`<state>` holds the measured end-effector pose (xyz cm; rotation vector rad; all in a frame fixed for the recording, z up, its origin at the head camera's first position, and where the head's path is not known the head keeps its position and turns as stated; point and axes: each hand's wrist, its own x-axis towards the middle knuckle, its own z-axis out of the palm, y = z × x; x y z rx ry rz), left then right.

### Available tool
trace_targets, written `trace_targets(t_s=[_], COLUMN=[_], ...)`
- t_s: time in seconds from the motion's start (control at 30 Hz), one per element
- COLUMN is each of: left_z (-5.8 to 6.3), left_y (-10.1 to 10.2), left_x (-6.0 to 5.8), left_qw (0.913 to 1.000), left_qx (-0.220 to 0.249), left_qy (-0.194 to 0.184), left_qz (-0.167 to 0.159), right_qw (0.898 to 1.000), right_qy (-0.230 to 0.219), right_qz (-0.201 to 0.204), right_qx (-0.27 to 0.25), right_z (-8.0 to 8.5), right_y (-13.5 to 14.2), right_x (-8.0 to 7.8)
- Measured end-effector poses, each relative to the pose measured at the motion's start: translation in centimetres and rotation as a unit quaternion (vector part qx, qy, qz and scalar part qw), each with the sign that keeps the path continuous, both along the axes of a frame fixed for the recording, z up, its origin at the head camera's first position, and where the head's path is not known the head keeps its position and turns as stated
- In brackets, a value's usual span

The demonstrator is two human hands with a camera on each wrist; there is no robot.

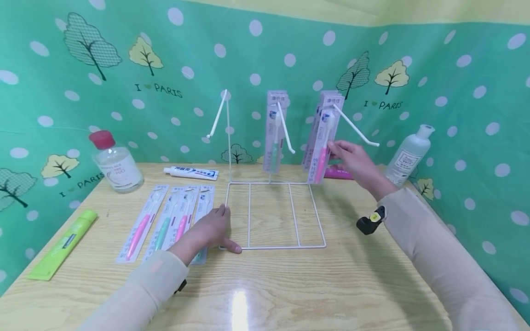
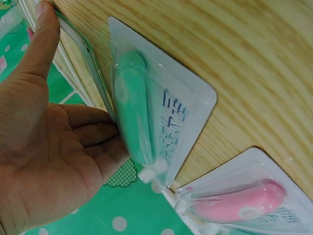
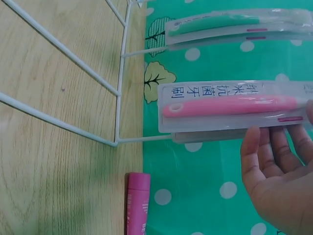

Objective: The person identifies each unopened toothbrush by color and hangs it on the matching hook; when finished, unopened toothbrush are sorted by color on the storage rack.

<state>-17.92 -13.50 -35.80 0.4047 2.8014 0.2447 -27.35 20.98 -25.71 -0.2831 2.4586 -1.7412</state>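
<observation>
Nearest to the camera are two pale sleeves, which enter the head view at its lower left and lower right, above the bench. Right of centre, the right hand has its fingers and thumb clamped on the edge of a pink toothbrush pack, which seems already threaded on the right hook of the white wire rack, with other packs behind it. The left hand rests at the near left corner of the rack's base; its thumb and fingers are spread apart, and it appears to steady the frame. I judge that the step in hand is hanging this pack, and that it is almost complete. The next move calls for sliding it back along the hook, then releasing it without pulling it forward. At the centre, a green pack hangs on the middle hook, while the left hook is bare. Four more packs lie left of centre, partly covered by the left arm, so some hanging work probably remains.
</observation>
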Motion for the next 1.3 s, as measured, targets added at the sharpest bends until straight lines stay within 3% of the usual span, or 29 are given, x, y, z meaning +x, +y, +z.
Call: trace_targets(t_s=[0.23, 0.33, 0.5, 0.87, 1.1, 1.3], left_z=[0.1, 0.2, 0.4, 0.0, 0.2, 0.2], left_y=[0.2, 0.3, 0.2, -0.1, -0.1, 0.0], left_x=[0.0, 0.0, 0.1, -0.1, -0.1, 0.1], left_qw=[1.0, 1.0, 1.0, 0.9999, 1.0, 0.9998], left_qx=[-0.002, 0.002, 0.005, 0.0, 0.003, 0.014], left_qy=[0.003, 0.0, -0.004, -0.01, -0.008, -0.014], left_qz=[-0.002, -0.001, 0.002, 0.006, 0.004, 0.01], right_qw=[0.999, 0.997, 0.994, 0.987, 0.986, 0.975], right_qy=[0.032, 0.042, 0.026, 0.035, 0.038, 0.043], right_qz=[-0.015, -0.036, -0.033, 0.034, 0.064, 0.084], right_qx=[0.021, 0.051, 0.096, 0.154, 0.151, 0.202], right_z=[-0.2, -0.3, -1.1, -6.3, -9.6, -11.5], right_y=[0.9, 1.5, 2.7, 3.8, 3.0, 2.4], right_x=[0.2, 0.9, 3.0, 6.6, 8.1, 9.1])
